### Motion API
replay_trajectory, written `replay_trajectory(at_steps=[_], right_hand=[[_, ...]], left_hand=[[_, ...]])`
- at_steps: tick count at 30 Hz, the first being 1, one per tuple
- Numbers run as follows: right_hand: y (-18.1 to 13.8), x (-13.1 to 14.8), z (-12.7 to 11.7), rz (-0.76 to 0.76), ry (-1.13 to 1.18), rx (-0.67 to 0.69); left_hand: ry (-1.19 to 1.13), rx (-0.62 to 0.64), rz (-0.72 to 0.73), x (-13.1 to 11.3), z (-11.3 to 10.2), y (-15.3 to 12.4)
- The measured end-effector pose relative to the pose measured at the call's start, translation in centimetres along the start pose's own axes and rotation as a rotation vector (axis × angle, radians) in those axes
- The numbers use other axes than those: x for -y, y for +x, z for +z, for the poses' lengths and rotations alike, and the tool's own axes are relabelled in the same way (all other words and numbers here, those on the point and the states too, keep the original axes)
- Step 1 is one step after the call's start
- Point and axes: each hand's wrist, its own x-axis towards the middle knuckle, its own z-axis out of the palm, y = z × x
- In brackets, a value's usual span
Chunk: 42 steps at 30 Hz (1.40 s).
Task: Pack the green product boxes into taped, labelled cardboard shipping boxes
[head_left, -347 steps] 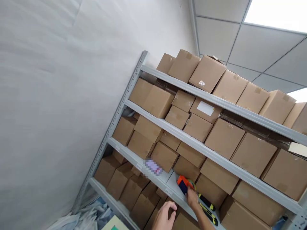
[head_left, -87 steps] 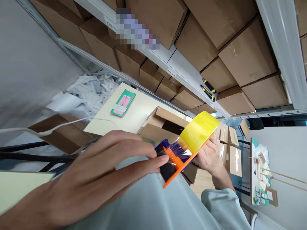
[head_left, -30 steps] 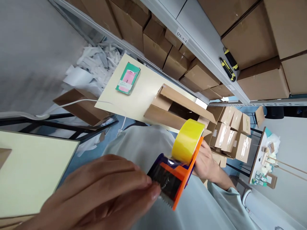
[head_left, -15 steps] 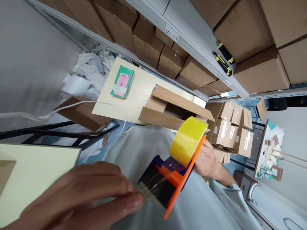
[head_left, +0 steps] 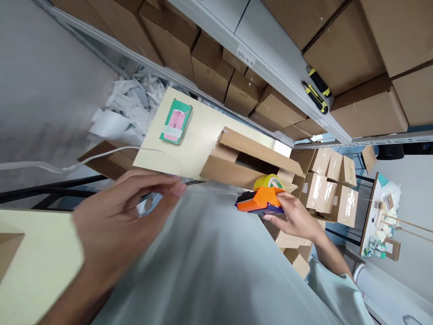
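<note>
My right hand (head_left: 299, 216) grips an orange and purple tape dispenser (head_left: 260, 205) with a yellow-looking roll of packing tape (head_left: 269, 181) on it. My left hand (head_left: 131, 216) is pinched at thumb and forefinger. A faint clear strip of tape (head_left: 219, 187) appears stretched between those fingertips and the dispenser. Just beyond the strip, an open cardboard box (head_left: 233, 169) lies on the cream tabletop (head_left: 194, 135), its flaps raised. A green box with a pink picture (head_left: 176, 122) rests farther along the same tabletop.
Shelves (head_left: 270, 63) full of cardboard boxes run behind the table, with two yellow and black utility knives (head_left: 316, 97) on one shelf. Stacked cartons (head_left: 333, 180) stand to the right. A white cable (head_left: 91, 158) crosses at the left, near crumpled white packing material (head_left: 135, 101).
The dispenser has moved away from me and turned over, beside the open box. My left hand has risen toward the table edge, still pinching, and the two hands are farther apart.
</note>
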Motion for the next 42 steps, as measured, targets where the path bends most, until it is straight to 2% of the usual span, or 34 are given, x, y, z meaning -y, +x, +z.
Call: replay_trajectory(at_steps=[1, 3, 6, 8, 12, 15, 19, 26, 34, 38, 42], right_hand=[[0.3, 0.2, -0.9, 0.027, -0.011, 0.033], [0.9, 0.8, -2.9, 0.073, -0.036, 0.085], [1.8, 1.7, -6.0, 0.157, -0.057, 0.143], [2.4, 2.2, -7.9, 0.220, -0.046, 0.182], [4.3, 2.5, -10.1, 0.343, 0.093, 0.283], [6.3, 1.9, -9.9, 0.367, 0.297, 0.372], [8.5, -0.1, -8.2, 0.365, 0.523, 0.475], [9.9, -2.8, -7.0, 0.376, 0.646, 0.553], [11.6, -2.6, -6.6, 0.417, 0.659, 0.594], [11.9, -2.5, -6.3, 0.420, 0.641, 0.609], [11.5, -2.4, -6.2, 0.397, 0.651, 0.598]], left_hand=[[-0.052, 0.007, -0.007, -0.8, 1.7, 0.8], [-0.185, 0.029, -0.098, -0.9, 3.4, 1.6], [-0.406, 0.147, -0.335, 1.0, 4.2, 1.8], [-0.520, 0.213, -0.443, 2.1, 4.7, 1.8], [-0.644, 0.215, -0.459, 3.4, 6.2, 2.7], [-0.687, 0.231, -0.464, 4.1, 6.4, 3.7], [-0.702, 0.288, -0.543, 5.1, 6.1, 4.9], [-0.615, 0.278, -0.578, 6.7, 6.8, 5.5], [-0.342, 0.111, -0.357, 10.4, 8.7, 5.6], [-0.136, 0.179, -0.268, 13.0, 10.3, 5.9], [0.034, 0.177, -0.258, 13.9, 9.6, 6.2]])
